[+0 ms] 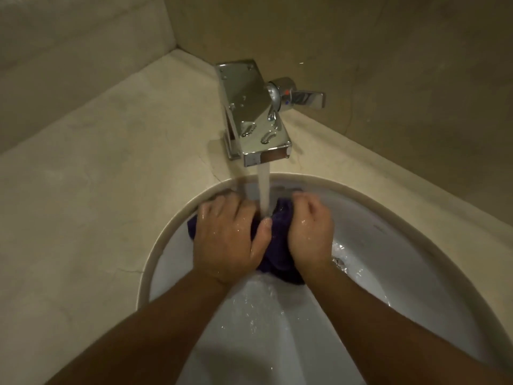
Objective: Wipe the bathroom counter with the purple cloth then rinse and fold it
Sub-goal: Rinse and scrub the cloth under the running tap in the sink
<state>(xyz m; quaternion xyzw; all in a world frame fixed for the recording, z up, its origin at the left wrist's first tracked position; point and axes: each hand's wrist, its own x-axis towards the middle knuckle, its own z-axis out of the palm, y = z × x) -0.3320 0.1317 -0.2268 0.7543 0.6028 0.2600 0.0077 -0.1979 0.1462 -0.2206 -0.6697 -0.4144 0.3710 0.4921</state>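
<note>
While water pours onto it, the bunched, dark purple cloth [277, 254] sits low in the middle of the frame, inside the white oval ceramic sink [416, 245] and close to its far wall. Both hands have hold of the cloth. The left hand [227, 240] lies over its left part, fingers [219, 204] curled down over the far edge and thumb resting on the fabric at the centre; a corner of cloth shows past the hand's left side. The right hand [311, 232] grips the right part, its fingers [305, 200] bent round the top of the bundle. Both hands are wet and shiny.

A narrow stream of water [263, 190] falls between the hands and strikes the cloth just by the left thumb. Water runs down the basin toward the bottom of the frame and splashes to the right of the right wrist.

Above the sink, at upper centre, stands the boxy chrome tap [249, 107], dotted with drops, with a side lever [308, 98] bearing red and blue marks. Around the sink spreads the pale beige stone bench [97, 190], which meets the beige walls [388, 51] across the top of the frame.
</note>
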